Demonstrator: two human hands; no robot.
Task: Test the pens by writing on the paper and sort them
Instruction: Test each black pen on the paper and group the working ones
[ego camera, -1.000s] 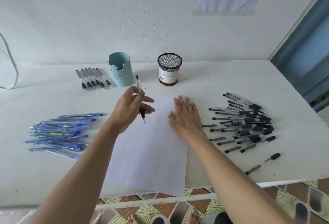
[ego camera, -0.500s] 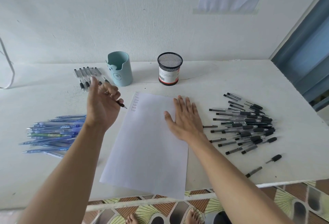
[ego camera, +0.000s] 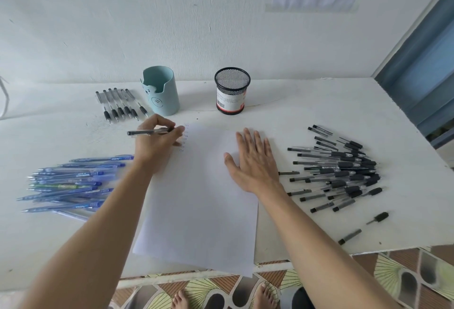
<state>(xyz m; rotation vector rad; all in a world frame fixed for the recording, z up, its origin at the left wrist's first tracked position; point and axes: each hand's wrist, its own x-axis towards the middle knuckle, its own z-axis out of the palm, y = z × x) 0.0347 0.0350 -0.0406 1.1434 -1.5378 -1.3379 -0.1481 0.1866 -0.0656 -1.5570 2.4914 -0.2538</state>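
A white sheet of paper lies in the middle of the white table, with a short column of small blue marks near its top left corner. My left hand grips a black pen at that corner; the pen lies nearly level and its back end points left. My right hand rests flat, fingers spread, on the paper's upper right part. A heap of blue pens lies to the left. A heap of black pens lies to the right. A row of several black pens lies at the back left.
A light blue pen cup and a black mesh cup stand at the back near the wall. Two loose black pen pieces lie near the table's front right edge. Bare feet show on the tiled floor below.
My left hand carried the black pen out to the left, then brought it back to the paper's top left corner. The right hand stayed flat on the paper.
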